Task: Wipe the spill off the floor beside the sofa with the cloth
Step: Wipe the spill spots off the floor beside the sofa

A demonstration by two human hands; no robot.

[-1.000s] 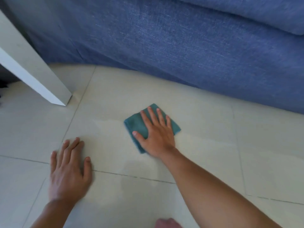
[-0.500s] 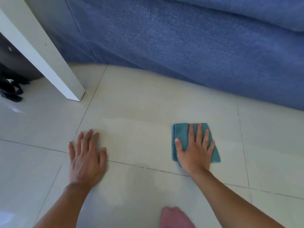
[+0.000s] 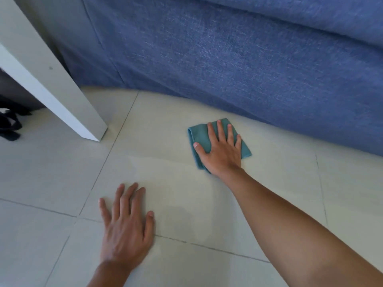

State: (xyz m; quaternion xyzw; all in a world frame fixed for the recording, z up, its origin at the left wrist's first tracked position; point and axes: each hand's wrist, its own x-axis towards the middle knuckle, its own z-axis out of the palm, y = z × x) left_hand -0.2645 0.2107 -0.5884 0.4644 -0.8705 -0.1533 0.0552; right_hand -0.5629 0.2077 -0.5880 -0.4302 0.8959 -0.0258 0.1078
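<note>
A folded teal cloth (image 3: pixel 198 133) lies flat on the pale tiled floor (image 3: pixel 290 183), close to the base of the blue sofa (image 3: pixel 248 69). My right hand (image 3: pixel 221 152) presses down on the cloth with fingers spread, covering most of it. My left hand (image 3: pixel 126 222) rests flat on the tiles nearer to me, fingers apart, holding nothing. A faint damp sheen (image 3: pixel 176 183) shows on the tile between the two hands.
A white furniture leg (image 3: pixel 62 100) slants down to the floor at the left. Dark straps or a bag (image 3: pixel 9 125) lie at the far left edge. The sofa's fabric front runs across the whole back of the view.
My right hand has slid the cloth away from me, toward the sofa base. My left hand stays planted on the tiles.
</note>
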